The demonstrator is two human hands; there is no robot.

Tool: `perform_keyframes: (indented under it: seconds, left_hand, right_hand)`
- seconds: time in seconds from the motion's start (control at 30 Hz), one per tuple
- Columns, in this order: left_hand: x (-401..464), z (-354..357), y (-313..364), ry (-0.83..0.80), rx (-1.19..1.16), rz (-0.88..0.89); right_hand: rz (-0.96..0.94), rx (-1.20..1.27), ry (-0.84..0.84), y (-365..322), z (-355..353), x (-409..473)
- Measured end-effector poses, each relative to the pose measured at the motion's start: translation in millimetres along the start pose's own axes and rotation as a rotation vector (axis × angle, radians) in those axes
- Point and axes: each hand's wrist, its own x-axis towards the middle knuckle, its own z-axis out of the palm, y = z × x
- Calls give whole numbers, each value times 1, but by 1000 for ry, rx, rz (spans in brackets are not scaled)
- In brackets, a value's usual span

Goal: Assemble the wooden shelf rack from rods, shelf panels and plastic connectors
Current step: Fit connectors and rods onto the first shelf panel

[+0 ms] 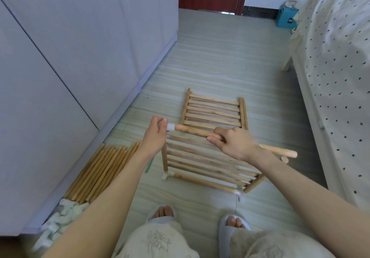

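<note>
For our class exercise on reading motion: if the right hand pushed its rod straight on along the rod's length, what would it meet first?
The rod in the right hand points at the white plastic connector pinched by the left hand. Its tip seems to be at the connector's mouth already, though depth is unclear.

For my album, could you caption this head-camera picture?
Right hand steers a wooden rod into the plastic connector pinched by the left hand.

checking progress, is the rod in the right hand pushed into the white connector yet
Cannot tell: the rod tip meets the connector the left hand holds.
</note>
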Motion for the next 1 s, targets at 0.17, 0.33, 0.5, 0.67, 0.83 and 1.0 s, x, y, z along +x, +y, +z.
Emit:
perform_keyframes:
  seconds: [0.17,0.33,0.5,0.67,0.83,1.0]
  left_hand:
    - [-5,0,-3,17,28,11]
    - [-14,-5,-6,-16,30,4]
    - [-18,-5,-8,-29,100,17]
    - [-17,-6,-4,-14,125,29]
    - [-16,-5,-2,-9,184,38]
    - [-18,-3,-2,15,221,39]
  right_hand:
    - [-59,-47,23,-3,4,7]
    - [-202,-168,181,-10,12,14]
    - [-252,-132,193,-12,15,14]
    - [-174,34,21,-23,0,20]
    - [-121,106,-33,-23,-5,21]
    - [-68,161,-51,-25,-3,17]
